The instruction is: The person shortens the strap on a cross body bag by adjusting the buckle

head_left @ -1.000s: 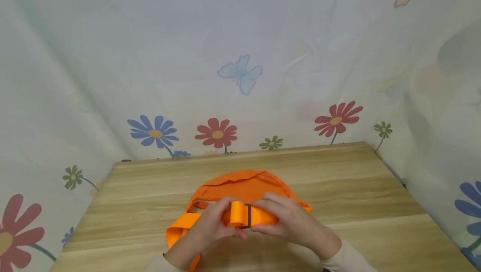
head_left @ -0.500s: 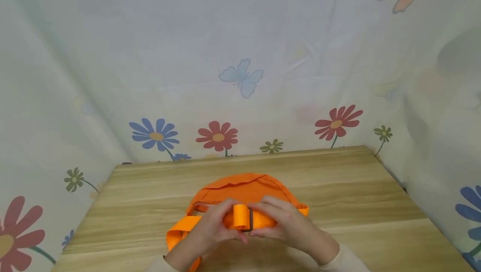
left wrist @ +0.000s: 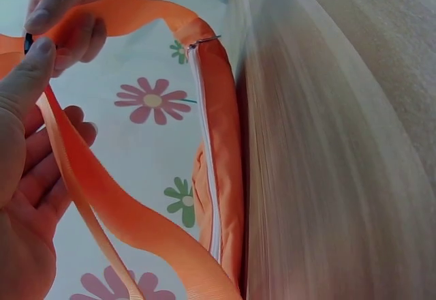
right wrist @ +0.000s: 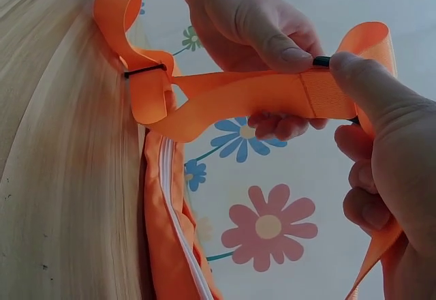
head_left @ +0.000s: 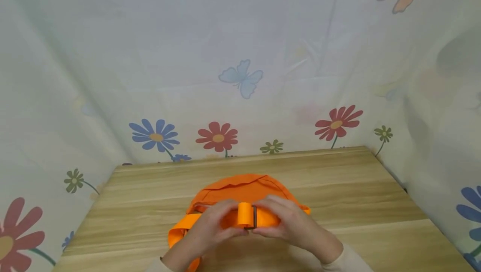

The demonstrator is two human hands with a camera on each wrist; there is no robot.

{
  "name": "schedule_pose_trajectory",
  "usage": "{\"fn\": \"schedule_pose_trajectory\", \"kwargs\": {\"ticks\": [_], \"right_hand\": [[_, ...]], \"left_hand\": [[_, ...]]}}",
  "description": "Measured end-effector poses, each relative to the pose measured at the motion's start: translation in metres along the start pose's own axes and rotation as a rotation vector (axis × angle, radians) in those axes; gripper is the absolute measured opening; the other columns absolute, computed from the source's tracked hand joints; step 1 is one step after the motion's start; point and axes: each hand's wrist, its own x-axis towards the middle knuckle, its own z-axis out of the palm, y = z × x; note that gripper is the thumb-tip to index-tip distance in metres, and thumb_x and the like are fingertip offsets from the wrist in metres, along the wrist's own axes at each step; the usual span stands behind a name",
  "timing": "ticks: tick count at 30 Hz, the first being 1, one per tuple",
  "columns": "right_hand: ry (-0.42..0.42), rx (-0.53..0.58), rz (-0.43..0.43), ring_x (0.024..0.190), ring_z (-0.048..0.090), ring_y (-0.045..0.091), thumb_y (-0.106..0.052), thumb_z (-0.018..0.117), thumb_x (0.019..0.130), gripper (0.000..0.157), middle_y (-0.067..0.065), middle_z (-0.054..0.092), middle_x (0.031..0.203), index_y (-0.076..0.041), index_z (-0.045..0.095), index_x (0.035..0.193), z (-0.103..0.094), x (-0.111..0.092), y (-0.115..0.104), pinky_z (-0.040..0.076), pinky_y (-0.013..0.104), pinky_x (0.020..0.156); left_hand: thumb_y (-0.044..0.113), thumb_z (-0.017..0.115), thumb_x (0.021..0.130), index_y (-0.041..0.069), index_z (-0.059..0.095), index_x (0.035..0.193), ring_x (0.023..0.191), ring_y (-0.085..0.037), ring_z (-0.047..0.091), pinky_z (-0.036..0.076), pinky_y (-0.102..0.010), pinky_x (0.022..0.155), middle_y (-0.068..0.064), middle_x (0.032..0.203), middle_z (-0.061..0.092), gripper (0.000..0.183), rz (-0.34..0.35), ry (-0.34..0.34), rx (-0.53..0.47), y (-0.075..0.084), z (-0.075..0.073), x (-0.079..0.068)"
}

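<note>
Probably light and limp, the orange strap (head_left: 245, 215) should fold easily; its stiffer slide buckle (head_left: 255, 217) suits an edge hold. My left hand (head_left: 216, 222) and right hand (head_left: 291, 224) pinch the strap beside it, near side of the zippered bag (head_left: 244, 188).

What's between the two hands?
The orange strap with its dark buckle, seen in the head view.
</note>
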Motion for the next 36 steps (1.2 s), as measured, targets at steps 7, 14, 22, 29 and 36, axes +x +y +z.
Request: {"fn": "schedule_pose_trajectory", "kwargs": {"ticks": [7,14,22,29,36], "right_hand": [[-0.041,-0.009,0.052,0.096,0.069,0.011,-0.024,0.095,0.084,0.054,0.0,0.075,0.113,-0.009,0.07,0.129,-0.003,-0.001,-0.001,0.06,0.017,0.089],[-0.047,-0.001,0.065,0.096,0.07,0.011,-0.03,0.092,0.088,0.051,0.001,0.075,0.113,-0.01,0.07,0.129,-0.003,-0.003,-0.001,0.06,0.017,0.088],[-0.013,-0.022,0.032,0.097,0.071,0.013,-0.019,0.098,0.08,0.058,0.003,0.076,0.114,-0.007,0.069,0.128,-0.006,-0.003,0.0,0.06,0.018,0.09],[0.004,-0.032,0.027,0.096,0.072,0.014,-0.021,0.098,0.08,0.059,0.003,0.076,0.115,-0.008,0.069,0.129,-0.009,-0.004,0.004,0.059,0.018,0.089],[-0.003,-0.025,0.042,0.095,0.071,0.013,-0.021,0.096,0.082,0.056,0.002,0.076,0.115,-0.01,0.069,0.13,-0.013,-0.003,0.005,0.06,0.018,0.087]], "left_hand": [[0.035,0.087,0.09,0.018,0.07,0.132,0.111,-0.014,0.072,0.061,-0.036,0.103,0.006,0.125,0.076,0.048,0.041,0.001,0.003,-0.001,-0.004,0.002],[0.031,0.091,0.087,0.017,0.071,0.13,0.111,-0.016,0.074,0.062,-0.037,0.102,0.005,0.125,0.077,0.05,0.069,0.023,0.015,0.002,-0.007,0.001],[0.035,0.088,0.09,0.02,0.072,0.13,0.114,-0.014,0.074,0.062,-0.038,0.102,0.008,0.126,0.077,0.045,0.005,0.007,0.042,-0.002,-0.01,-0.002],[0.027,0.092,0.087,0.014,0.073,0.125,0.107,-0.016,0.075,0.064,-0.038,0.096,0.004,0.12,0.079,0.045,0.025,0.052,0.111,-0.014,-0.018,-0.012],[0.027,0.092,0.087,0.014,0.074,0.126,0.112,-0.018,0.073,0.063,-0.04,0.099,0.005,0.123,0.077,0.044,-0.072,0.004,0.134,-0.021,-0.032,-0.02]]}}
